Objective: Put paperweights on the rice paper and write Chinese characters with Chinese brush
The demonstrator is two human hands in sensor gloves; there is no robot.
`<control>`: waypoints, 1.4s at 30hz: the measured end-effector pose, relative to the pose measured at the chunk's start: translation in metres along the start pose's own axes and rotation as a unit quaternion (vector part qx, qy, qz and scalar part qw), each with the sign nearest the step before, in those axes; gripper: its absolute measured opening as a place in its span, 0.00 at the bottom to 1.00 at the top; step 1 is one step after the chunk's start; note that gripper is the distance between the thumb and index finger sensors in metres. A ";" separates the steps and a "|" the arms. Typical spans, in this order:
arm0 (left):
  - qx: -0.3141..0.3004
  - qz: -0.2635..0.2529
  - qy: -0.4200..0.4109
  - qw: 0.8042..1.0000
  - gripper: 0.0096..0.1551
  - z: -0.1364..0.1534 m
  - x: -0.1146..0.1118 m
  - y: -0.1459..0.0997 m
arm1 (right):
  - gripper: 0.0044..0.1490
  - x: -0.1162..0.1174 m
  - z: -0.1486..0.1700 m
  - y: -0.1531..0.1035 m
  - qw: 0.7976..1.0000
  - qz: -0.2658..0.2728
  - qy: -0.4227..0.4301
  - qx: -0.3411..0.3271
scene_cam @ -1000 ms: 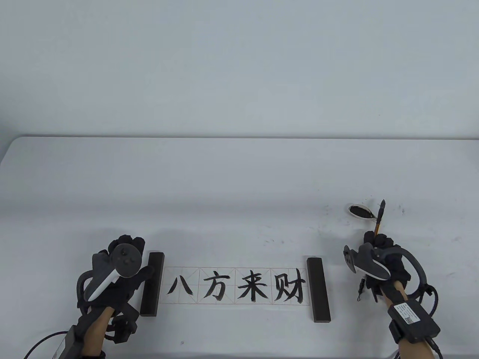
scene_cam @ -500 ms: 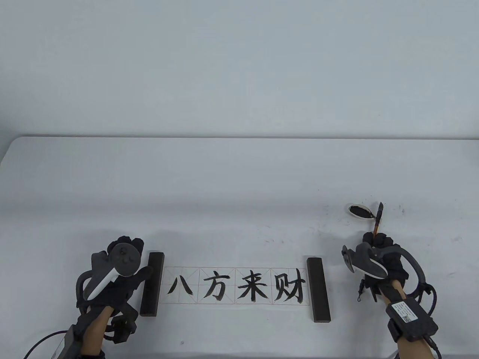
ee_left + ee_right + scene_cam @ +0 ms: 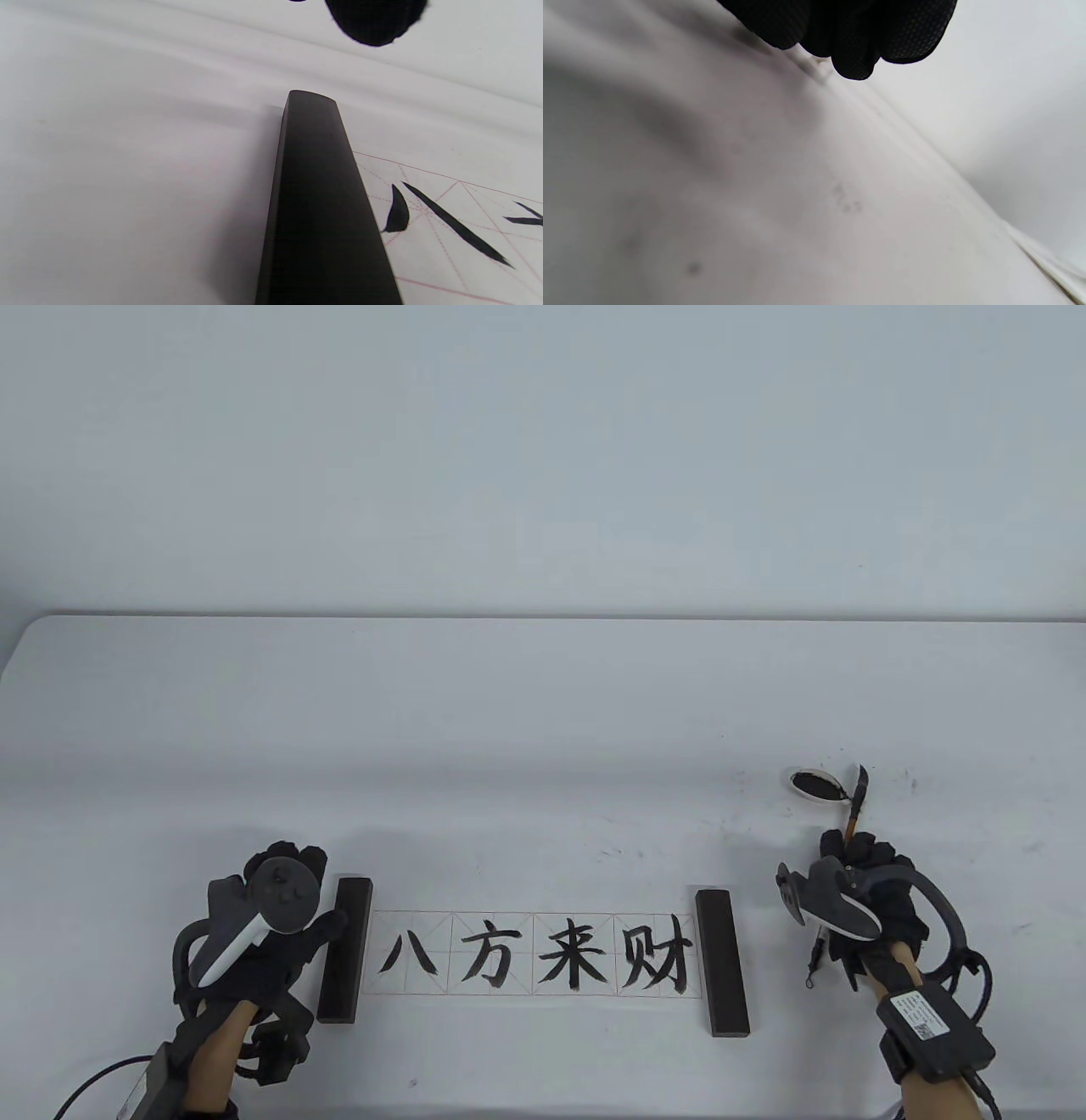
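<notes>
The table view looks down from the front across the whole tabletop (image 3: 543, 712) toward the far wall. The left wrist view sits low and close, facing along the left paperweight (image 3: 318, 203) and rice paper (image 3: 458, 237), which the table view shares. The right wrist view skims the tabletop, blurred.

A wide white rectangular table (image 3: 543, 704) with rounded far corners is filling the near half. A plain pale grey wall (image 3: 543, 458) is rising behind it, softly lit.
</notes>
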State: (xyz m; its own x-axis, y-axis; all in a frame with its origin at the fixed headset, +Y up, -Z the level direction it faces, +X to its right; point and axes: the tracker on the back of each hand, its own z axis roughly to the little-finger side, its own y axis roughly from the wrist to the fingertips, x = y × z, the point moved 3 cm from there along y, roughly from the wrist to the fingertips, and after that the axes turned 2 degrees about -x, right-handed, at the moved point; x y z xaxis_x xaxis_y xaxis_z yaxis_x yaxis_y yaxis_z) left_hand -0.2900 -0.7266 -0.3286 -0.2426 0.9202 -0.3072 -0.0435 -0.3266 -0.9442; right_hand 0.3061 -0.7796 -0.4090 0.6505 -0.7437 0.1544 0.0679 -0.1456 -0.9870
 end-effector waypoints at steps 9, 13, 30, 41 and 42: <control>-0.004 -0.008 0.005 1.000 0.51 -0.001 0.001 0.000 | 0.40 -0.058 0.056 -0.042 0.985 0.108 0.113 0.076; 0.000 -0.019 0.012 1.000 0.51 -0.002 0.001 -0.001 | 0.39 -0.085 0.071 -0.069 0.965 0.166 0.186 0.081; 0.002 -0.060 0.018 0.998 0.51 -0.003 0.005 -0.004 | 0.47 -0.086 0.032 -0.108 0.918 0.208 0.336 0.020; -0.006 -0.069 0.014 0.998 0.51 -0.005 0.008 -0.007 | 0.46 -0.086 0.032 -0.109 0.916 0.214 0.338 0.011; -0.005 -0.067 0.014 0.998 0.51 -0.004 0.007 -0.006 | 0.46 -0.086 0.031 -0.109 0.917 0.214 0.337 0.010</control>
State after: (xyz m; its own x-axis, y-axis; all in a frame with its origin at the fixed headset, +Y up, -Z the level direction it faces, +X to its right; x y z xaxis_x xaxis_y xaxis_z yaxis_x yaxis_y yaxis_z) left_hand -0.2873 -0.7167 -0.3254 -0.2084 0.9613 -0.1802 -0.0637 -0.1972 -0.9783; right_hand 0.2667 -0.6795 -0.3159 0.0053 -0.9652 -0.2613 -0.0665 0.2604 -0.9632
